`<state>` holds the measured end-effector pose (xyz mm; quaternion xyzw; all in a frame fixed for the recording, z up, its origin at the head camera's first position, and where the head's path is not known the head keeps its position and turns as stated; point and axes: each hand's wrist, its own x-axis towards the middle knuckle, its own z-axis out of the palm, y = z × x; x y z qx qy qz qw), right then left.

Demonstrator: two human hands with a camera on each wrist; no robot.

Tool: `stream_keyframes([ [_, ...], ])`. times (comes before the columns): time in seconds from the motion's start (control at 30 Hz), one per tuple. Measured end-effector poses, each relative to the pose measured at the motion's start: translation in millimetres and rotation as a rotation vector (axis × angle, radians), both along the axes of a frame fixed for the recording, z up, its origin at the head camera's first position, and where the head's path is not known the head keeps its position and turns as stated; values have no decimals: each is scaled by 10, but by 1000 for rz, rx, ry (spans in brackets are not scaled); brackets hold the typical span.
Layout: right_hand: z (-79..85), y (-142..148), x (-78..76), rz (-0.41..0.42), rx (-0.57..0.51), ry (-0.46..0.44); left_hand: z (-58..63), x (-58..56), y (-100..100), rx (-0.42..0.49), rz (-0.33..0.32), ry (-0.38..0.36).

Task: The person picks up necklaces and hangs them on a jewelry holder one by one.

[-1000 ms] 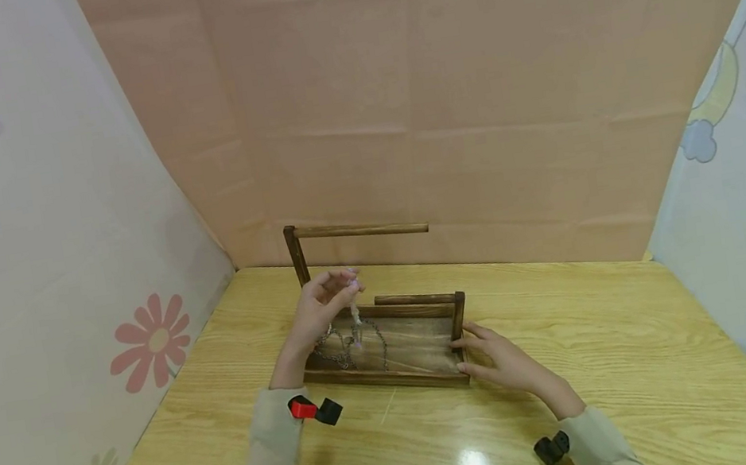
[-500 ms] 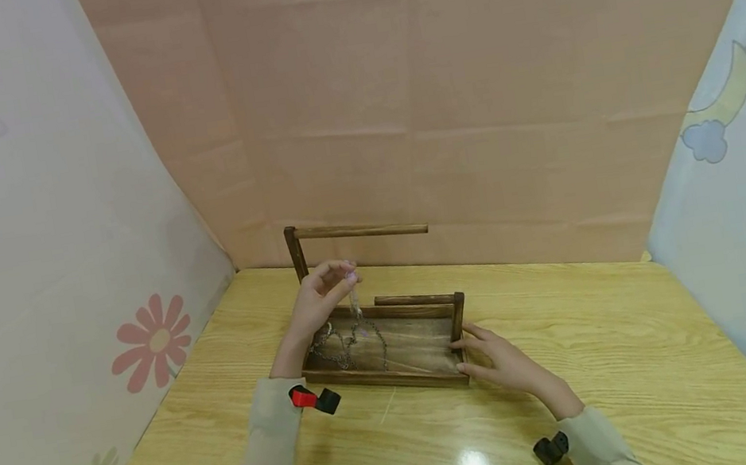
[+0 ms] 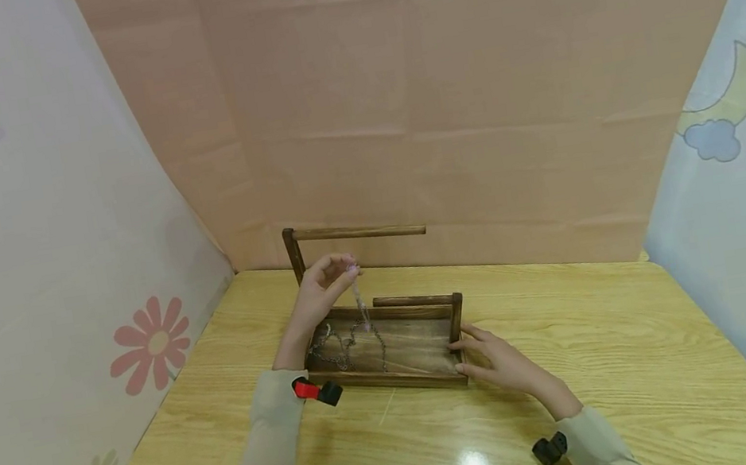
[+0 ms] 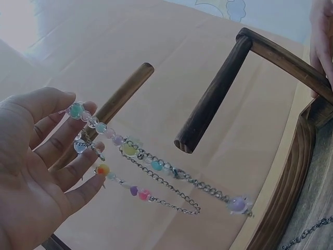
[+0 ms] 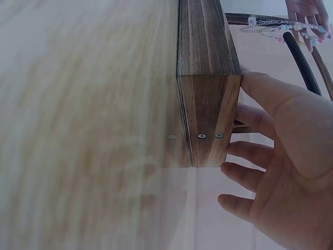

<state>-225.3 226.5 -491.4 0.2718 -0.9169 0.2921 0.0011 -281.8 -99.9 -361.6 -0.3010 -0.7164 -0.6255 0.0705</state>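
Observation:
My left hand [image 3: 317, 295] is raised over the left part of a dark wooden tray stand [image 3: 395, 378]. Between thumb and fingertips it pinches a beaded chain [image 4: 156, 165] of coloured beads and silver links. The chain hangs in loops, and a small silver charm shows near the fingers in the left wrist view. My right hand [image 3: 502, 362] rests at the stand's right end, its thumb at the rim and its loosely bent fingers along the end wall [image 5: 208, 117]. More dark metal chain [image 3: 343, 357] lies inside the tray on the left.
Above the tray reach two wooden bars, a high one [image 3: 358, 231] from the left post and a low one [image 3: 415, 301] from the right post. The wood-grain table [image 3: 637, 354] extends around the stand. A brown backdrop [image 3: 467, 90] and patterned side panels enclose it.
My left hand has risen slightly, lifting the beaded chain a little higher and to the right over the tray. The right hand and the stand stay in place.

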Motion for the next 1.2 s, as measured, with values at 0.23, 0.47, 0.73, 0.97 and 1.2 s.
stream_keyframes([
  [0.23, 2, 2, 8, 0, -5, -1, 24, -16, 27, -6, 6, -8],
  [0.47, -6, -2, 16, -1, -3, 11, 45, -46, 47, -26, 3, -2],
  [0.73, -14, -3, 16, -8, 3, 11, 87, -102, 83, -38, 15, 30],
  [0.97, 12, -9, 17, -1, -1, 4, 85, -154, 127, -41, -1, 41],
  [1.2, -8, -8, 4, -1, 0, -2, 71, -190, 169, -39, -6, 52],
])
